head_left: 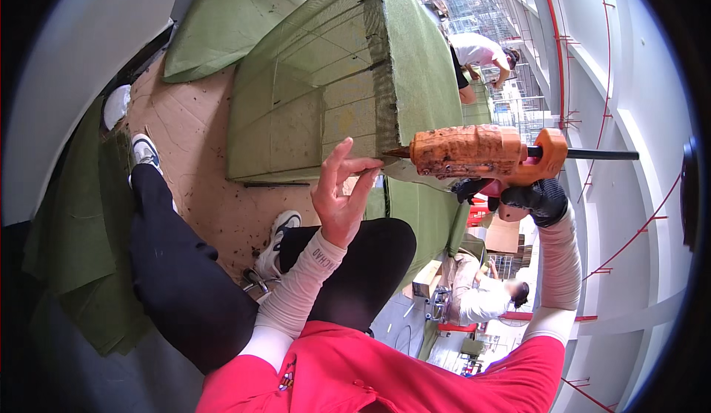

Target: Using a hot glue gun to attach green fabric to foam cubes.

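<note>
Orange glue gun [474,152] sits gripped in my gloved right hand [535,198] — its nozzle points at the lower right corner of the green mesh-covered block [326,94]. My left hand [342,194] pinches the mesh edge at that corner — thumb and forefinger closed on it, other fingers spread.

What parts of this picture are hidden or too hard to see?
- Head view: the nozzle tip of the orange glue gun meets the left hand fingertips; any glue there is too small to see.
- The right hand wears a dark glove; the trigger finger is hidden behind the gun's handle.
- The green mesh-covered block shows no far side.
- A blur covers the seated person's face.
</note>
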A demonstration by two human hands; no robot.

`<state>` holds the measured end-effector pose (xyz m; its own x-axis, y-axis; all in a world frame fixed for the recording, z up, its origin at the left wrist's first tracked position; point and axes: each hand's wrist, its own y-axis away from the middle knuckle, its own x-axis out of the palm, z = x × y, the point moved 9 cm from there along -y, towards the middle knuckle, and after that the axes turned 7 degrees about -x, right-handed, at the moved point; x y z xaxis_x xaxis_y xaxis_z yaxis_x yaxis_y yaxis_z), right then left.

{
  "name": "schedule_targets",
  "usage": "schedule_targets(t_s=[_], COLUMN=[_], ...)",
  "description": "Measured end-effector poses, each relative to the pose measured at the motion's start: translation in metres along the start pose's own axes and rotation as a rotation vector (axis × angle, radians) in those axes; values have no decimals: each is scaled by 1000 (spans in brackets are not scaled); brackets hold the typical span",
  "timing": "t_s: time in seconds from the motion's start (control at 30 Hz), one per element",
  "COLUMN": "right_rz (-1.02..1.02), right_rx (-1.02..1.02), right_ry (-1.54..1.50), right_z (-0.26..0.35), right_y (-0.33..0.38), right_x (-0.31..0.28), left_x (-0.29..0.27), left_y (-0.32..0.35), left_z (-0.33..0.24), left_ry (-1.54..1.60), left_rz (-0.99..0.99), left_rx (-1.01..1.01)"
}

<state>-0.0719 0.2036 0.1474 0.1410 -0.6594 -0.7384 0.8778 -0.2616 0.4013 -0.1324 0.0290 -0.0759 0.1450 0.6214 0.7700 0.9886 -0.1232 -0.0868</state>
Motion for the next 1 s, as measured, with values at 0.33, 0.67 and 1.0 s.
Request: schedule_targets(t_s=[0.33,0.67,1.0], right_rz=[265,333,277], right_rx=[-414,-437,-271], right_ry=[766,1010,907], right_z=[126,149,143], right_y=[-3,-16,-26], right_x=[39,52,48], left_x=[-3,-7,-8], left_y=[5,6,7], left_z=[5,7,9], left_ry=[78,21,-35], left_rz=[-89,-95,-84], left_rx=[-14,0,15])
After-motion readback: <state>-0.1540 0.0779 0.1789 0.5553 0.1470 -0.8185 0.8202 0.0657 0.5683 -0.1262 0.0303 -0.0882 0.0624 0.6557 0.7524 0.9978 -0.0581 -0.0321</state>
